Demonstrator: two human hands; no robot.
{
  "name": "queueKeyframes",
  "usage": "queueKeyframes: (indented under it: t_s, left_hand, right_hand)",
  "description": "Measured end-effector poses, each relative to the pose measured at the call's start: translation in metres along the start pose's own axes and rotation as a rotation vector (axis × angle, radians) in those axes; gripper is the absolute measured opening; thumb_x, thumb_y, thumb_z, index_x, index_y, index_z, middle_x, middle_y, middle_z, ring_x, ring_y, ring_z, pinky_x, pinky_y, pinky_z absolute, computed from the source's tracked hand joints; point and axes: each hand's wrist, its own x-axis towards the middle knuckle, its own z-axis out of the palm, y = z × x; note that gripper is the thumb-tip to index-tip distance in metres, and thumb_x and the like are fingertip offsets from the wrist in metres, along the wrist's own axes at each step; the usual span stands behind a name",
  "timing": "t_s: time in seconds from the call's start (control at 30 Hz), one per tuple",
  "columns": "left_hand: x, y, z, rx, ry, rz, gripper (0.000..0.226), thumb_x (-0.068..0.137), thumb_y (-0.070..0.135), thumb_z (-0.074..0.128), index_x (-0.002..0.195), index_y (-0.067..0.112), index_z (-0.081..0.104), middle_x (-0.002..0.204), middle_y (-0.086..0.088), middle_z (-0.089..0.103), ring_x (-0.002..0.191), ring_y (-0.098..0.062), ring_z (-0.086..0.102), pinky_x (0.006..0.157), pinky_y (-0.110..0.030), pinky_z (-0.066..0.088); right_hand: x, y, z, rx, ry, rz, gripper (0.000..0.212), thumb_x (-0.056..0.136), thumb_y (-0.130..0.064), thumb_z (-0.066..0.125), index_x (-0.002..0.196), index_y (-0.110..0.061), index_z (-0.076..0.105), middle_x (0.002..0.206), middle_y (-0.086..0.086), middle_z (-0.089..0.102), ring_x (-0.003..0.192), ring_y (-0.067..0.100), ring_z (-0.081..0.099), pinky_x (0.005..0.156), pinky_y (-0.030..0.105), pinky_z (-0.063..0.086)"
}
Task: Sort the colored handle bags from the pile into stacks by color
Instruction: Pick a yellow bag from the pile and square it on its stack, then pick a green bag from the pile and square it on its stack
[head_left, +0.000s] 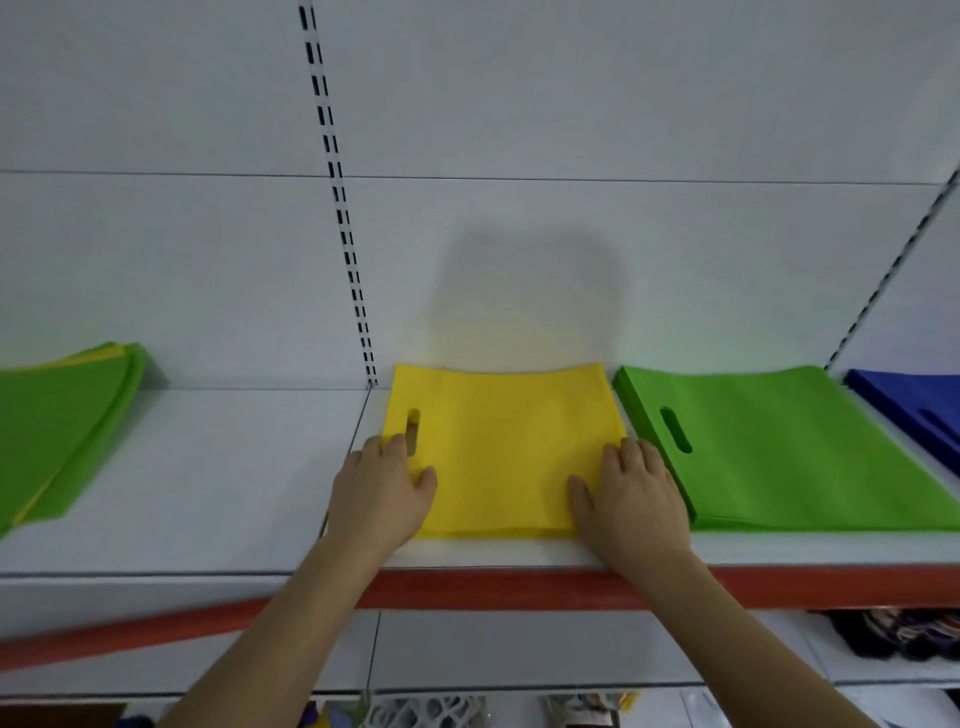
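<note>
A stack of yellow handle bags (501, 447) lies flat in the middle of the white shelf (249, 467). My left hand (382, 491) rests flat on its near left corner, beside the handle slot. My right hand (631, 499) presses flat on its near right corner. A stack of green handle bags (779, 447) lies just to the right, and a blue stack (914, 410) shows at the far right edge. The mixed pile (57, 431), green on top with yellow edges showing, lies at the far left.
The shelf has a red front edge (519, 587) and a white back wall with slotted uprights (337, 197). A lower shelf holds dark goods (893, 634) at the right. Bare shelf lies between the pile and the yellow stack.
</note>
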Motion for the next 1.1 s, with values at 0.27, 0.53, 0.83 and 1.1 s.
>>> queueKeyframes:
  t_s: [0.27, 0.53, 0.83, 1.1]
  left_hand:
    - [0.003, -0.004, -0.008, -0.056, -0.084, 0.014, 0.062, 0.097, 0.064, 0.051, 0.142, 0.022, 0.048, 0.139, -0.007, 0.054, 0.120, -0.030, 0.057, 0.093, -0.043, 0.052]
    - [-0.004, 0.001, -0.013, -0.108, -0.038, -0.006, 0.062, 0.097, 0.065, 0.050, 0.143, 0.023, 0.045, 0.150, -0.011, 0.043, 0.131, -0.034, 0.049, 0.099, -0.046, 0.050]
    - [-0.047, -0.027, -0.025, 0.055, 0.227, -0.006, 0.075, 0.093, 0.062, 0.037, 0.146, 0.012, 0.054, 0.156, -0.020, 0.046, 0.146, -0.041, 0.038, 0.118, -0.056, 0.036]
    - [-0.094, -0.107, -0.054, 0.124, 0.250, -0.090, 0.077, 0.096, 0.061, 0.030, 0.153, 0.013, 0.048, 0.161, -0.016, 0.041, 0.152, -0.037, 0.028, 0.124, -0.055, 0.026]
  right_hand:
    - [-0.001, -0.002, -0.010, -0.097, -0.005, 0.001, 0.084, 0.095, -0.068, 0.029, 0.144, -0.005, 0.056, 0.165, 0.021, 0.034, 0.155, 0.039, 0.023, 0.125, 0.051, 0.025]
    - [-0.005, 0.000, -0.011, -0.047, -0.009, -0.066, 0.087, 0.098, -0.069, 0.018, 0.142, -0.007, 0.060, 0.154, 0.018, 0.051, 0.150, 0.040, 0.035, 0.123, 0.053, 0.030]
    - [-0.030, -0.057, -0.010, 0.079, 0.059, -0.219, 0.081, 0.100, -0.066, 0.024, 0.143, -0.009, 0.060, 0.159, 0.018, 0.046, 0.155, 0.039, 0.028, 0.124, 0.056, 0.027]
    - [-0.063, -0.134, -0.031, 0.066, 0.060, -0.314, 0.083, 0.102, -0.068, 0.017, 0.152, -0.012, 0.051, 0.165, 0.017, 0.036, 0.158, 0.038, 0.019, 0.126, 0.056, 0.023]
